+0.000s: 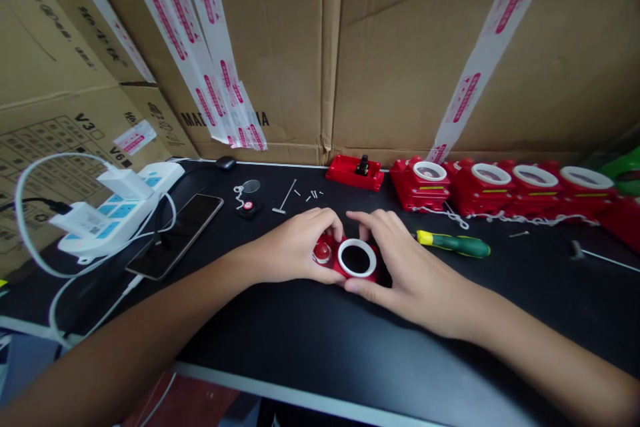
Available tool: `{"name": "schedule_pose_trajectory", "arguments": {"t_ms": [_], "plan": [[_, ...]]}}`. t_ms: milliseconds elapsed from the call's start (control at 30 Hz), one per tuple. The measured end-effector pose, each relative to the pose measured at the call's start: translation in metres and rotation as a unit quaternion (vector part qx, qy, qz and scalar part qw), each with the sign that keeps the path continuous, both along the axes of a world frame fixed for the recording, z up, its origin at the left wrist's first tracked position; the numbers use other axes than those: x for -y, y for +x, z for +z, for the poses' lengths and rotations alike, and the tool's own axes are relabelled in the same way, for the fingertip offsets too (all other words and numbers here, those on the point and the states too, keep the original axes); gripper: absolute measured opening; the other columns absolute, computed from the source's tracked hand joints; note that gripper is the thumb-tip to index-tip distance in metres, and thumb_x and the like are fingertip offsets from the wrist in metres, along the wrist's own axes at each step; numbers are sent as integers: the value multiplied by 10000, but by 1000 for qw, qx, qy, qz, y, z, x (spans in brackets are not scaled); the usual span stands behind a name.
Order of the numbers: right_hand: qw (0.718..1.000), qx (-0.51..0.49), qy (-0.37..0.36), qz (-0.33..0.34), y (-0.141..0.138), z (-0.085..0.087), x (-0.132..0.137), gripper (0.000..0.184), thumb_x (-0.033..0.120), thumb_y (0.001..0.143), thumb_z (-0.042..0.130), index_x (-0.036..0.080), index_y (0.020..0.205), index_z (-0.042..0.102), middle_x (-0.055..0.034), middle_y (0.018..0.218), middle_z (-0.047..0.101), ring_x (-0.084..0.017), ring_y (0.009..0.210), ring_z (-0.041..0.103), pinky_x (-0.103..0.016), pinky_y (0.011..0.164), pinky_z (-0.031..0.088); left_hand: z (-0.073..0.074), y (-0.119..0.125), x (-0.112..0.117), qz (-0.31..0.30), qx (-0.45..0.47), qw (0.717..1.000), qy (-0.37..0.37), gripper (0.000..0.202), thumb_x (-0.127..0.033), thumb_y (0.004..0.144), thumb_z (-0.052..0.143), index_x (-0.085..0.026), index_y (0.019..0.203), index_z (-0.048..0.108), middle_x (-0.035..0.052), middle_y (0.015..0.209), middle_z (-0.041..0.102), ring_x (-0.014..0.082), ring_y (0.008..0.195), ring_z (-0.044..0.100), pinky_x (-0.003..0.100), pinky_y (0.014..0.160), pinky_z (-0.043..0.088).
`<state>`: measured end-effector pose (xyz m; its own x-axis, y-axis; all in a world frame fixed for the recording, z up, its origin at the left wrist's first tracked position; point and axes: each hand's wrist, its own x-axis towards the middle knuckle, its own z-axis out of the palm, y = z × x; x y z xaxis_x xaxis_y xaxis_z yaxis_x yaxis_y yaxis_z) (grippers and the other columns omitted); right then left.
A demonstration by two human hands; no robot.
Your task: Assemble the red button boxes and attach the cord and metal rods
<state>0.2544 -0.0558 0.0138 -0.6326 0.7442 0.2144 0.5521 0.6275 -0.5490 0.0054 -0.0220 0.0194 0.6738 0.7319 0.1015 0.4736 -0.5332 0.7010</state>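
On the black table, between my two hands, is a small red housing (341, 269) with a white ring (369, 271) around a dark round opening. A red dome (323, 251) shows at its left end. My left hand (300, 247) is closed on the left side, thumb along the near edge and fingers over the far edge. My right hand (400, 267) curls around the ring end, its thumb at the near edge by the ring. Parts of the housing are hidden by the fingers. Just beyond the right hand lies a green and yellow screwdriver (460, 245).
Behind are an opened red case part (350, 173), several small screws (314, 195), a T-shaped metal rod (287, 199) and a clear disc (251, 186). Red units with white rings (423, 187) line the right back. A phone (175, 237) and power strip (120, 210) with cables lie left.
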Motion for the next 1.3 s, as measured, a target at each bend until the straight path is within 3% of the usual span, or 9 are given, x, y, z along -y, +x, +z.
{"name": "schedule_pose_trajectory", "arguments": {"t_ms": [133, 267, 400, 533, 667, 833, 967, 1167, 1300], "plan": [[999, -32, -5, 32, 1, -3, -4, 692, 312, 968, 674, 257, 1560, 320, -126, 1333, 507, -290, 1192, 552, -502, 1018, 537, 2, -2, 0, 8, 1, 1000, 2, 521, -428, 729, 948, -211, 1029, 582, 25, 1082, 650, 211, 976, 624, 333, 850, 479], [1000, -13, 17, 6, 1, -1, -5, 659, 420, 970, 702, 242, 1516, 380, -122, 1234, 534, -300, 1120, 558, -496, 941, 556, 1, -3, -1, 4, 2, 1000, 7, 487, -394, 752, 933, -211, 1044, 588, 20, 1085, 652, 204, 987, 628, 330, 867, 479], [999, -30, 24, 37, 1, 2, -3, 623, 286, 968, 667, 253, 1512, 365, -131, 1336, 533, -298, 1188, 565, -497, 1009, 541, 1, -4, -2, 2, 1, 1000, 10, 515, -420, 740, 942, -211, 1042, 581, 26, 1092, 655, 210, 992, 627, 335, 872, 479], [999, -21, 20, 20, 0, 4, -2, 652, 371, 934, 744, 237, 1480, 414, -137, 1321, 544, -310, 1187, 573, -493, 986, 553, 1, -4, -2, 1, -2, 1000, -11, 484, -393, 758, 926, -220, 1062, 591, 18, 1098, 653, 194, 965, 622, 322, 844, 483], [998, -32, 10, 44, -2, 5, -2, 627, 247, 917, 709, 232, 1472, 418, -128, 1360, 548, -287, 1225, 569, -482, 1048, 530, -2, -5, -3, -2, 5, 1000, -9, 530, -445, 733, 944, -219, 1052, 586, 22, 1102, 659, 198, 972, 625, 325, 847, 483], [998, -46, -13, 48, 0, 6, -3, 667, 290, 900, 741, 217, 1483, 424, -137, 1382, 542, -295, 1252, 565, -491, 1070, 521, -4, -6, -6, -2, 11, 1000, -12, 523, -431, 734, 946, -218, 1052, 590, 16, 1126, 664, 189, 977, 628, 318, 851, 481], [995, -81, -41, 46, 3, 8, -6, 575, 220, 896, 699, 221, 1428, 481, -107, 1274, 606, -248, 1103, 634, -435, 973, 569, -1, -5, -4, 10, 2, 1000, -29, 545, -468, 724, 947, -217, 1061, 600, 9, 1094, 669, 185, 932, 626, 313, 817, 475], [994, -93, -6, 61, 2, 5, -7, 575, 187, 870, 730, 249, 1402, 520, -120, 1328, 599, -272, 1158, 628, -455, 995, 560, -3, -3, -6, 22, 16, 1000, -9, 555, -496, 713, 951, -203, 1042, 612, 15, 1067, 686, 199, 944, 644, 330, 850, 475], [994, -101, 25, 16, 3, 1, -7, 558, 198, 869, 728, 219, 1379, 503, -139, 1326, 575, -278, 1173, 612, -465, 990, 558, -7, -3, -9, 37, 43, 998, -10, 532, -459, 718, 958, -198, 1041, 626, 31, 1122, 705, 213, 1015, 663, 349, 914, 480]]}}
